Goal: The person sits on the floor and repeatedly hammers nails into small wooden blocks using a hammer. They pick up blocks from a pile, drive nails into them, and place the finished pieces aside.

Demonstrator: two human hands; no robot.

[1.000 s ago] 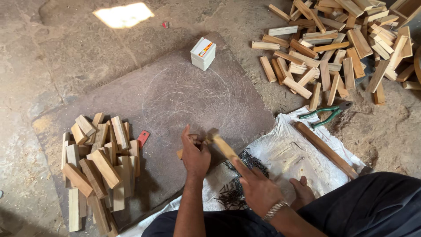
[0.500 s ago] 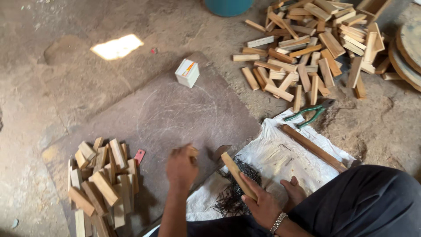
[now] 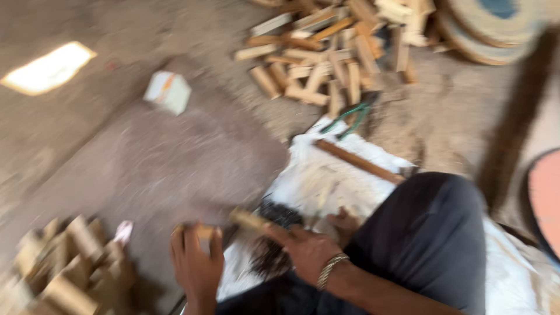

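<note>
Left hand (image 3: 195, 262): fingers curled over a small wooden block (image 3: 201, 231), pressing it down on the dark stone slab (image 3: 169, 163). Right hand (image 3: 306, 248): closed around one end of a wooden stick (image 3: 248, 219), which points toward the block; the exact grip is blurred. A bracelet sits on the right wrist.

Risk, near zone: the two hands work just beside each other. If the stick slips off the block, it could strike the left fingers. The block is small, so a loose hold could let it skid across the slab.

Risk, left: a stack of cut blocks (image 3: 64, 262) lies just beside the left hand. A wide elbow movement could knock it over.

Clearance, middle zone: the slab offers bare room ahead of the hands, up to a small white box (image 3: 168, 91). To the right, a white sack (image 3: 326, 175) carries a long wooden rod (image 3: 359, 161), near the person's knee.

Far zone: green-handled pliers (image 3: 350, 116) and a loose pile of wood pieces (image 3: 332, 52) lie well apart from the hands.
</note>
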